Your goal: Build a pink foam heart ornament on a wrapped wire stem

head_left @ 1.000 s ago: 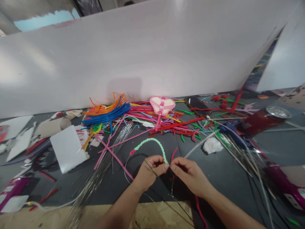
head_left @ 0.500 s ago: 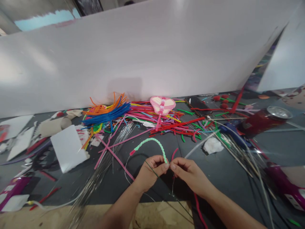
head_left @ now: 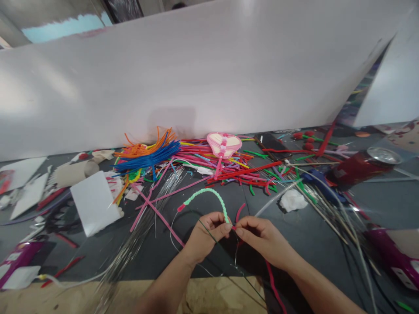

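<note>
My left hand [head_left: 204,237] is closed in a pinch on the near end of a light green twisted pipe cleaner [head_left: 209,194], which arches up and left to a pink tip. My right hand [head_left: 262,237] is pinched closed right beside it, holding a red pipe cleaner [head_left: 273,283] that trails down toward me. The fingertips of both hands meet at the join. A thin dark wire [head_left: 209,233] crosses my left hand.
A heap of coloured pipe cleaners [head_left: 203,159] lies at the back with a pink heart-shaped piece [head_left: 224,144] on it. Silver wires [head_left: 144,231] lie at the left, a white card [head_left: 93,203] beyond them, a red can [head_left: 360,165] on its side at the right, and a white board [head_left: 196,74] stands behind.
Both hands stay pinched at the same spot; the right hand has shifted a little and the red pipe cleaner below it has swung slightly.
</note>
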`<state>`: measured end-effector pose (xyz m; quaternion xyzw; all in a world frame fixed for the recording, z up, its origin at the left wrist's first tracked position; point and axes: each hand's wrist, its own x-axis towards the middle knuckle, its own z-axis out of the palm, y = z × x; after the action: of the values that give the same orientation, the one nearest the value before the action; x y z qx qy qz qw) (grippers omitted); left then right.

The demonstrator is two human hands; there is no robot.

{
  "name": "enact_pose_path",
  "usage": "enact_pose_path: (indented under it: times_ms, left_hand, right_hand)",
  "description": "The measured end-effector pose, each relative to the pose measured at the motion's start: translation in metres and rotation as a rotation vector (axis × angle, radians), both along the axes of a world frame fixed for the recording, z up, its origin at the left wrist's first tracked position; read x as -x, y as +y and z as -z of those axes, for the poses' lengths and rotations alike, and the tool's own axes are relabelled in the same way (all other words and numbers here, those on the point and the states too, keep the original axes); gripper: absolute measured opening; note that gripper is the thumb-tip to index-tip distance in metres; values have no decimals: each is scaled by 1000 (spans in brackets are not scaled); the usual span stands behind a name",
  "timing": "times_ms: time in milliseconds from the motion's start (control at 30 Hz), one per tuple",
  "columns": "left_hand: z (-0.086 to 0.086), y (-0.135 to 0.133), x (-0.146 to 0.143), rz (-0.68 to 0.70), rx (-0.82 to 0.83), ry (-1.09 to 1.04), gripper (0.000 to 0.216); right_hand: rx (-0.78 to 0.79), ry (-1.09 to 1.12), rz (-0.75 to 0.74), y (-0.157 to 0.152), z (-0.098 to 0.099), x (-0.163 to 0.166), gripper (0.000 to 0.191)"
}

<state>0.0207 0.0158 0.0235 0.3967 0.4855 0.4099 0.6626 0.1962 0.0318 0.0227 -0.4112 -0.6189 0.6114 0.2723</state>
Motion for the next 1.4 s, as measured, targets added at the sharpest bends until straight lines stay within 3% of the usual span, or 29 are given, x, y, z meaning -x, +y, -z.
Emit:
enact_pose_path:
  times_ms: [200,400,533,1000,1267,1400]
  left_hand:
    - [3,-1,0,-29,13,-41,22]
    - [3,0,-2,-52,51,-78,24]
    - [3,0,-3,-62,83,-72,27]
    - [-1,0,-2,-28,60,-103,24]
    - [3,-1,0,-48,53,-127,23]
    - [2,-1,1,-85,-12,-116,22]
  right_hand:
    - [-109,-104,68,0,0,-3,22]
    - [-447,-139,134,-2,2,-5,15]
    - [-542,-138,105,-3,6,-2,14]
    - [-518,-142,61,-4,7,-2,17]
    - [-304,-124,24,-4,7,2,17]
    - [-277,-137,-8,-6,9,5,18]
